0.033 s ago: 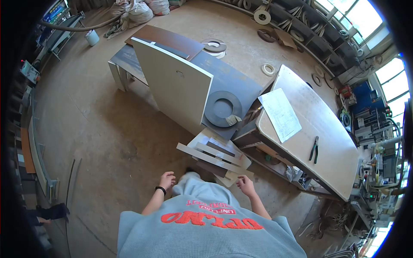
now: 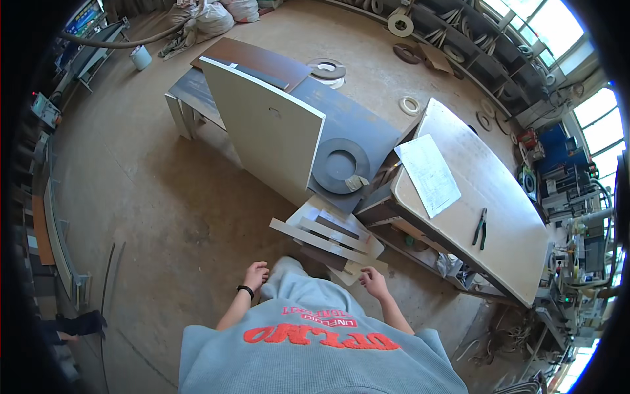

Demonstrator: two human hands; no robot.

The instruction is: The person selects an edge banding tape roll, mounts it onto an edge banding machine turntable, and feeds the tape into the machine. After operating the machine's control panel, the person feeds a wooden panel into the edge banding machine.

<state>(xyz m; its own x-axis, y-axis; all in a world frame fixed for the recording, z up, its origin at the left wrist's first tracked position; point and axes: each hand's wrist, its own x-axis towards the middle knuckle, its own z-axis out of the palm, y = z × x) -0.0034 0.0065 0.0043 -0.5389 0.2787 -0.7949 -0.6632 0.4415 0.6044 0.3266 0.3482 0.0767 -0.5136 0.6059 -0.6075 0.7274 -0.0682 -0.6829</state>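
My left hand (image 2: 256, 274), with a black band at the wrist, hangs beside my leg, fingers loosely bent and holding nothing. My right hand (image 2: 375, 282) is empty too, its fingers apart, close to the right end of a stack of long narrow strips (image 2: 308, 240). These pale and brown strips lie across a light board low in front of me. Beyond them a large pale panel (image 2: 269, 125) stands on its edge, leaning against a dark table (image 2: 357, 121). A grey roll of edge banding (image 2: 321, 174) lies flat on that table.
To the right, a pale-topped workbench (image 2: 499, 217) carries a paper sheet (image 2: 430, 176) and pliers (image 2: 481, 229). A brown board (image 2: 249, 59) lies on the dark table's far end. Several rolls lie on the floor near the shelves (image 2: 472, 52). A white bucket (image 2: 140, 58) stands far left.
My legs have shifted slightly forward, and the dark shoe tip seen earlier no longer shows. Both hands stay in nearly the same place.
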